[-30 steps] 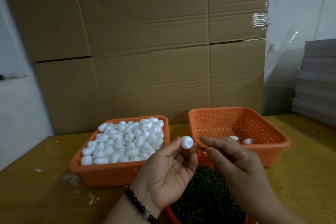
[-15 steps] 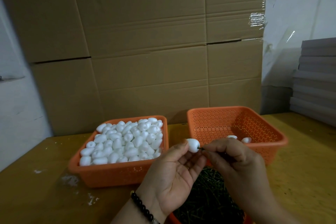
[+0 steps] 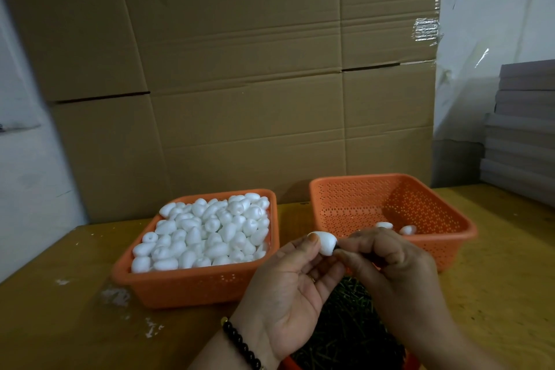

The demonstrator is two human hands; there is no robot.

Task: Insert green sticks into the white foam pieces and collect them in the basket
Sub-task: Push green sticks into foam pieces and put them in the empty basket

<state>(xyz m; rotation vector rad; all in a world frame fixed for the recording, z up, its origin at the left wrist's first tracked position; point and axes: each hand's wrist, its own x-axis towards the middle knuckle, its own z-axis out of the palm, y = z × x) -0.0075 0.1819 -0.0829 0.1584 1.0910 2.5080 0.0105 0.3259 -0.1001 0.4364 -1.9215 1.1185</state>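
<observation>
My left hand (image 3: 288, 288) pinches a white foam piece (image 3: 325, 243) between thumb and fingers, palm up. Against its right end, my right hand (image 3: 387, 264) pinches a green stick (image 3: 337, 247); only a short dark tip shows between my fingertips and the foam. Below my hands sits a container of green sticks (image 3: 345, 336), partly hidden. An orange basket (image 3: 192, 285) at the left is heaped with white foam pieces (image 3: 207, 231). The orange basket (image 3: 444, 237) at the right holds two finished pieces (image 3: 396, 227).
A wall of cardboard boxes (image 3: 240, 84) stands right behind the baskets. Grey stacked sheets (image 3: 522, 129) sit at the far right. The wooden table (image 3: 60, 309) carries white foam crumbs at the left front.
My right hand closed in on the foam piece and brought the stick to its end; the stick now sits deeper, with my fingertips almost touching the foam. My left hand turned the piece sideways.
</observation>
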